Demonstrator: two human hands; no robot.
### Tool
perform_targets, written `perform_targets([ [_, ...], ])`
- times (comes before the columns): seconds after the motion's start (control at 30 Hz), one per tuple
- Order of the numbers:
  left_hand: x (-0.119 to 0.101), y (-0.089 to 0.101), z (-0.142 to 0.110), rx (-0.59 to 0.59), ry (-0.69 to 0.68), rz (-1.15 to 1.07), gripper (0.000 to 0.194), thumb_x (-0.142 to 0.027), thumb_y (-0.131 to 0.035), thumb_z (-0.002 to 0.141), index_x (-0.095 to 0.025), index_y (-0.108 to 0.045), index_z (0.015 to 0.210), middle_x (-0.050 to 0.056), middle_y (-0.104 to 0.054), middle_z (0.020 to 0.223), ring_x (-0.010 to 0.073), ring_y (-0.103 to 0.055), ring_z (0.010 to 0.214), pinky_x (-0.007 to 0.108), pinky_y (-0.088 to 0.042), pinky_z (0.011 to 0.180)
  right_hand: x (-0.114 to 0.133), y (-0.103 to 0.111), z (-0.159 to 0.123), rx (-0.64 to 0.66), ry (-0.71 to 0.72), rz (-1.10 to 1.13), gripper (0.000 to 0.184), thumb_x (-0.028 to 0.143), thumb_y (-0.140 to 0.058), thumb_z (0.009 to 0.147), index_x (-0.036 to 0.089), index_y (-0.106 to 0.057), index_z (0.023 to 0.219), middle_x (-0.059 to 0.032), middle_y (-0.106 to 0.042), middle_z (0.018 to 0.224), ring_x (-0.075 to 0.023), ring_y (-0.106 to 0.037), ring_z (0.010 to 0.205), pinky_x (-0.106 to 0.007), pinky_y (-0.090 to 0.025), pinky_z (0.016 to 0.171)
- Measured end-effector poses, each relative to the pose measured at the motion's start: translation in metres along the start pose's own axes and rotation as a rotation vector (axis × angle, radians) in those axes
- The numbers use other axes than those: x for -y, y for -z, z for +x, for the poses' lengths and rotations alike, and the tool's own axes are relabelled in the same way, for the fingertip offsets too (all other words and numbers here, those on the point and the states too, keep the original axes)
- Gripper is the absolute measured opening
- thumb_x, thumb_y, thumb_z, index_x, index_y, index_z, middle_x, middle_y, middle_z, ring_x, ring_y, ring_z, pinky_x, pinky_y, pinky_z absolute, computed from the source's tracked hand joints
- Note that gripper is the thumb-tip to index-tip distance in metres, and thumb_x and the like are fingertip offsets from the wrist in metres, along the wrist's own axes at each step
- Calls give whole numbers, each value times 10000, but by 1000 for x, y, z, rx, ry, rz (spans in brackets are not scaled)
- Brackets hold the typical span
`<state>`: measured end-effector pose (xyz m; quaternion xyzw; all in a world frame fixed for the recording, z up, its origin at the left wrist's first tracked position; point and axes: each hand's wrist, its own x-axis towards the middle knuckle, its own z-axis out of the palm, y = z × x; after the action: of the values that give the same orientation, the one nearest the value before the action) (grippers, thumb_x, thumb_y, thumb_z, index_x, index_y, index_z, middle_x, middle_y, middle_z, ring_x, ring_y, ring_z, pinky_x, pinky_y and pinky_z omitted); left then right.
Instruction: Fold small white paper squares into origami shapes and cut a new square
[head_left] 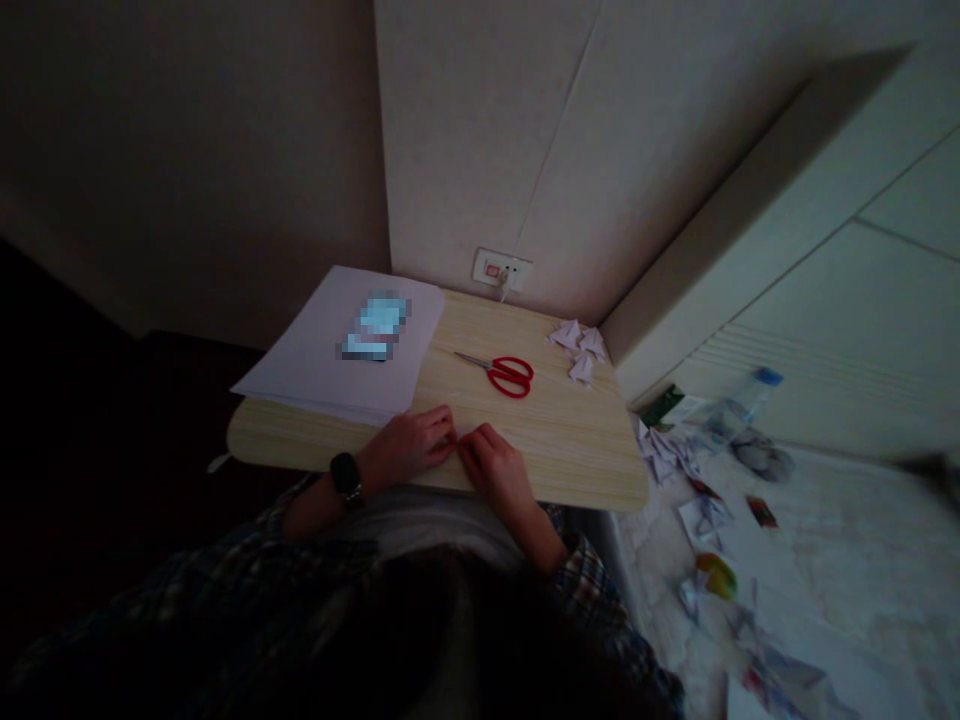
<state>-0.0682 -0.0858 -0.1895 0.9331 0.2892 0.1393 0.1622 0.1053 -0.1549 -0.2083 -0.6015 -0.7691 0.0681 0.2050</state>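
My left hand (418, 443), with a dark watch on its wrist, is closed in a pinch near the table's front edge. Beside it, my right hand (493, 462) is pinched too, the fingertips of both almost meeting. Between them shows a sliver of white paper (461, 432), mostly hidden by the fingers. Beyond the hands lie red-handled scissors (501, 374), their blades pointing left. Several folded white paper pieces (577, 350) are grouped at the table's far right corner.
Large white sheets (300, 345) cover the left of the wooden table (592, 455), a blurred-out phone (377, 326) on top. A plug sits in the wall socket (501, 270). On the bed at right are more folded papers (660, 455), a clear bottle (739, 408) and other small items.
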Motion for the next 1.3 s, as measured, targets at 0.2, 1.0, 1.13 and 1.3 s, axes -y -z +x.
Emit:
perform_targets([
  [0.2, 2, -1, 1, 5, 26, -46, 67, -159, -588, 920, -154, -655, 909, 45, -650, 964, 178, -664, 825, 264, -485, 713, -3, 1, 2, 29, 34, -23, 134, 188, -552, 972, 204, -646, 877, -61, -664, 882, -175, -643, 778, -252, -468, 659],
  [1.0, 2, -9, -3, -112, 66, -105, 59, -152, -623, 908, -145, -667, 870, 52, -665, 921, 188, -660, 812, 279, -507, 730, -2, 2, 4, 45, -17, -87, 129, 211, -551, 983, 202, -657, 911, -59, -677, 907, -168, -653, 792, -239, -465, 643],
  [1.13, 3, -11, -3, -127, 64, -115, 34, -131, -644, 885, -150, -667, 869, 45, -666, 909, 184, -663, 805, 274, -511, 720, -1, 2, 4, 53, -6, -110, 145, 195, -533, 988, 203, -656, 911, -61, -682, 905, -170, -657, 795, -242, -460, 629],
  [1.3, 5, -12, -4, -138, 61, -126, 43, -145, -647, 890, -166, -674, 864, 31, -670, 908, 171, -663, 801, 265, -514, 724, 1, 1, 5, 62, -10, -131, 137, 199, -535, 983, 192, -649, 908, -72, -682, 906, -178, -661, 801, -248, -458, 618],
])
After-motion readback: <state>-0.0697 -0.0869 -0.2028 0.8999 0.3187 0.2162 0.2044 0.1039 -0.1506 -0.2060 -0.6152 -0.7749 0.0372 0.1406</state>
